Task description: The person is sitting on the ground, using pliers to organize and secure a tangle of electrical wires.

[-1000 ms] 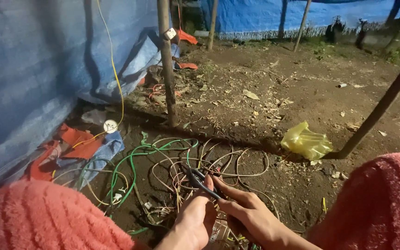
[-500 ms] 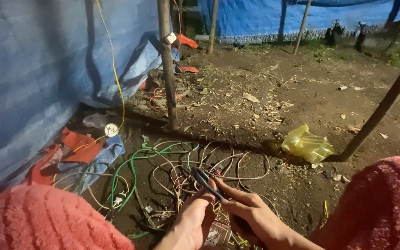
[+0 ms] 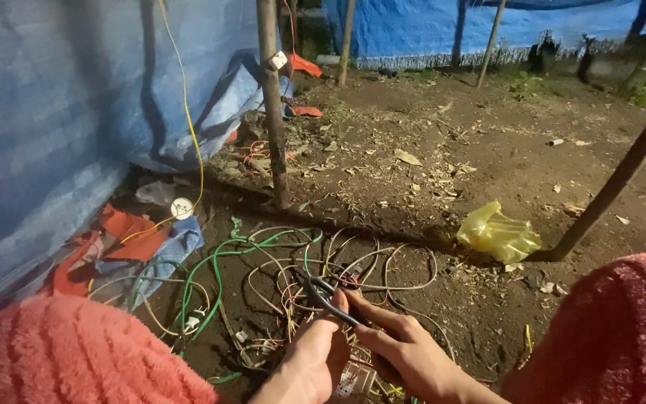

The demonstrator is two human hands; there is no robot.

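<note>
My left hand (image 3: 309, 360) and my right hand (image 3: 405, 352) meet low in the middle of the view, over a tangle of wires (image 3: 285, 284) on the dirt. Together they grip a dark cable (image 3: 324, 299) that sticks up and to the left from between the fingers. The left hand's fingers curl around it from below. Across it from the right lie the right hand's thumb and forefinger. The tangle holds green (image 3: 214, 258), white and thin coloured wires. My knees in fuzzy red fabric (image 3: 76, 359) frame both hands.
A blue tarp wall (image 3: 54, 135) stands at the left, with a yellow wire (image 3: 188, 127) hanging to a white round fitting (image 3: 182, 208). A wooden post (image 3: 272, 105) rises behind the wires. A yellow plastic bag (image 3: 496, 233) lies beside a slanted pole (image 3: 614, 183). Red cloth (image 3: 114, 232) lies at left.
Both hands keep hold of the dark cable and shift only slightly. The view has barely moved.
</note>
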